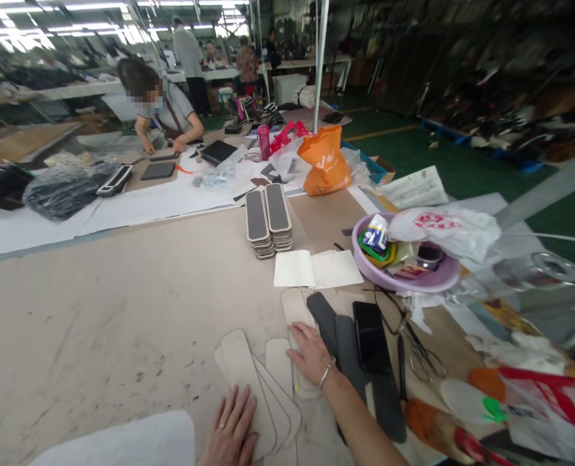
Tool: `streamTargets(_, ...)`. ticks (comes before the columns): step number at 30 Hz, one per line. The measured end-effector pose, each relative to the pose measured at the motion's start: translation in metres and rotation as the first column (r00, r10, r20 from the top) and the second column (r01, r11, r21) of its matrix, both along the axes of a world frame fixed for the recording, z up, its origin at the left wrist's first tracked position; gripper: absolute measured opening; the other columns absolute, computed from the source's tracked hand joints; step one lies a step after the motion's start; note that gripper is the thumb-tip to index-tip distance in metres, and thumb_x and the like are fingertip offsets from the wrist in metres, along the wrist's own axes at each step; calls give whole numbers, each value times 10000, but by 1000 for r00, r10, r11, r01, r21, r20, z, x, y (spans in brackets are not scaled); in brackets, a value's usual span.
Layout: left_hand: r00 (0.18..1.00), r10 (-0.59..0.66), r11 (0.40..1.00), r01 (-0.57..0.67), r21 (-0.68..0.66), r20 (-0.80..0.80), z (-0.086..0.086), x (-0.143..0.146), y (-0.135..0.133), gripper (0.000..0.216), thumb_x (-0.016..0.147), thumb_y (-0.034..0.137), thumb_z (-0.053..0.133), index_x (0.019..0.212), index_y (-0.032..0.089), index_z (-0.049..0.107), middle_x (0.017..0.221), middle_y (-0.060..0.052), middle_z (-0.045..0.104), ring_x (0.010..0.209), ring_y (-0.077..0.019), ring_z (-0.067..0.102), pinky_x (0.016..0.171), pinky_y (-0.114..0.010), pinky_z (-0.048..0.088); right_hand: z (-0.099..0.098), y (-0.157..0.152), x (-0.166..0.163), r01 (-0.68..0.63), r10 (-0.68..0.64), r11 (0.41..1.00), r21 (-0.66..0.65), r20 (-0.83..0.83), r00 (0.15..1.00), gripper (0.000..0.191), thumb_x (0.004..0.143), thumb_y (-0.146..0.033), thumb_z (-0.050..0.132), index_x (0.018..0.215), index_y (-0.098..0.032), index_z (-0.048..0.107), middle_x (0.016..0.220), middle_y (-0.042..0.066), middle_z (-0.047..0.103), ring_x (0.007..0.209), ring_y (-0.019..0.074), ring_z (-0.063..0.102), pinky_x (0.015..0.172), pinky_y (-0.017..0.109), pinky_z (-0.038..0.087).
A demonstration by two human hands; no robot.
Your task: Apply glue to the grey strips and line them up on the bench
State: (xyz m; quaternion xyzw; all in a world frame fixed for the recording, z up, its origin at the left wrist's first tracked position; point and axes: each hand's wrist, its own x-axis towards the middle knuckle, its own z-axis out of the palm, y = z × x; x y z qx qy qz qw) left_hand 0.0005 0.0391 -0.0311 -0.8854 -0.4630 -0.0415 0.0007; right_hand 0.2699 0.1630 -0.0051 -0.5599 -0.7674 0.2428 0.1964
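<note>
Several pale beige oblong panels with rounded ends (246, 369) lie fanned out on the table in front of me. My left hand (232, 427) rests flat against the left edge of this fan, fingers stretched out. To the right, my right hand (311, 356) lies over more beige panels (294, 305), its fingers extended and touching them. Whether any panel edge sits under its fingertips is hard to see. Dark grey oblong pieces (348, 349) of similar shape overlap just right of that hand, partly hidden by my forearm.
Two stacks of grey-faced panels (257, 217) stand beyond an open notebook (294, 270). A black phone (369, 336), scissors (421, 356) and a purple basin (443, 281) lie to the right. White sheeting (122, 443) is at front left. Another person (171, 113) works across the table.
</note>
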Motion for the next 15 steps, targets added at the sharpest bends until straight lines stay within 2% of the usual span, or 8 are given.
streamTargets(3, 999, 33, 995, -30, -93, 28, 4, 2, -3, 632, 848, 298, 458, 1424, 267, 198, 1431, -35, 277, 1326, -300, 228, 1016, -480, 352, -1, -26, -1, 28, -28, 999, 16, -30, 999, 477, 846, -219, 471, 1309, -118, 421, 1298, 124, 409, 1199, 205, 371, 1034, 340, 331)
streamTargets(6, 996, 60, 983, -48, -179, 64, 8, 3, -6, 595, 868, 303, 444, 1418, 264, 219, 1446, -38, 240, 1344, -298, 168, 1049, -517, 300, -6, -68, -2, 62, -59, 997, 48, -56, 997, 411, 881, -192, 406, 1284, -114, 439, 1286, 135, 407, 1205, 206, 367, 1032, 355, 346)
streamTargets(11, 986, 110, 959, -73, -273, 123, 15, 6, -13, 473, 885, 335, 435, 1341, 229, 371, 1460, -46, 215, 1361, -287, 96, 1091, -549, 198, -30, -145, 11, 60, -51, 989, 138, -69, 996, 400, 894, -207, 429, 1293, -179, 425, 1278, 96, 432, 1194, 204, 399, 999, 354, 401)
streamTargets(15, 970, 170, 944, -109, -312, 175, 22, 9, -18, 350, 871, 363, 454, 1174, 196, 505, 1442, -65, 262, 1363, -273, 100, 1107, -529, 171, -47, -184, 24, 69, -60, 976, 208, -49, 997, 406, 881, -259, 474, 1281, -191, 454, 1244, 91, 480, 1151, 221, 454, 946, 344, 453)
